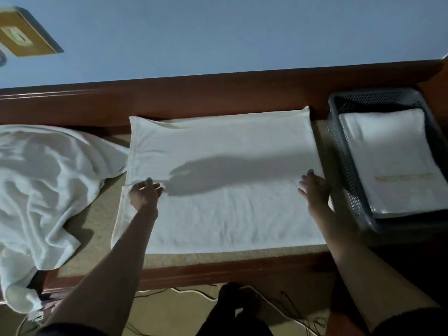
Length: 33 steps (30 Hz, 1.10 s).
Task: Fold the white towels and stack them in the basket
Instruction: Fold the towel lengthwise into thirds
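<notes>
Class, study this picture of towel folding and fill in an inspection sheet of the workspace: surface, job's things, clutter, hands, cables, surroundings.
Surface: tan tabletop with a wooden rim, dimly lit.
Job's things: white towel spread flat, far part folded over; crumpled towels heaped at left; grey basket at right, holding a folded towel.
Clutter: nothing seen.
Hands: left hand rests on the towel's left edge; right hand lies flat at its right edge.
Cables: loose cables on the floor below.
Surroundings: blue wall with a wall plate.
</notes>
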Motion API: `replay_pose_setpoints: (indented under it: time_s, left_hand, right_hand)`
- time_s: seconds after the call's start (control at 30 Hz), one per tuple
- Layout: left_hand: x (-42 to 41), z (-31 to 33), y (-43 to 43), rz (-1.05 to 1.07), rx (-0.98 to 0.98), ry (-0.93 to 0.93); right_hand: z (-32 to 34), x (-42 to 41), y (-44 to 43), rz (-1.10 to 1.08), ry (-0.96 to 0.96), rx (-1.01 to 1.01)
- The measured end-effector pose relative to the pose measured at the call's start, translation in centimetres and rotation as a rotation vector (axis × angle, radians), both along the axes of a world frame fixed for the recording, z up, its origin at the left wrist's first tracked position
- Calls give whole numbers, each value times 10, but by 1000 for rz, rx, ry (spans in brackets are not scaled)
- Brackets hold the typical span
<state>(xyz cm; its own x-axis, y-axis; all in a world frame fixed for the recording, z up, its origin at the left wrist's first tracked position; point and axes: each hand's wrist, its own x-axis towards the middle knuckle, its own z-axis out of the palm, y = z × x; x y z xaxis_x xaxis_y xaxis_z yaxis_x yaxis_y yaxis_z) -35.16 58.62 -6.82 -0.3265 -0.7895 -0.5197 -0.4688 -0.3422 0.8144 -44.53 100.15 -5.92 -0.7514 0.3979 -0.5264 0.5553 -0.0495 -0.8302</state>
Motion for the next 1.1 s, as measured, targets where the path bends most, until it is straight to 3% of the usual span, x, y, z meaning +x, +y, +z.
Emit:
replay_pose_setpoints:
  time_s: [0.1, 0.23, 0.3, 0.4, 0.53, 0.8, 0.97, 1.1]
  left_hand:
    - [3, -11, 53, -431, -364, -3]
    - [13, -23, 134, -982, -649, 19]
    - [14, -34, 169, -1182, -812, 21]
    - [13, -58, 189, -1385, -898, -101]
    - [18, -74, 198, -1447, -1065, -247]
    - [17, -73, 204, -1400, -1135, -297]
    - [17, -73, 205, -1388, -1148, -303]
    - [18, -73, 206, -1371, -1172, -305]
  right_hand:
    - [-11, 27, -4, 315, 163, 375]
    - [-41, 67, -15, 727, 461, 741]
    - [-58, 79, -22, 853, 486, 860]
    - [-74, 89, -27, 1000, 395, 952]
    - [-84, 82, -9, 1131, 409, 1059]
    - [-84, 47, 65, 1241, 463, 1111]
    - [-89, 24, 107, 964, 420, 1059]
    - [-85, 26, 95, 819, 355, 1167]
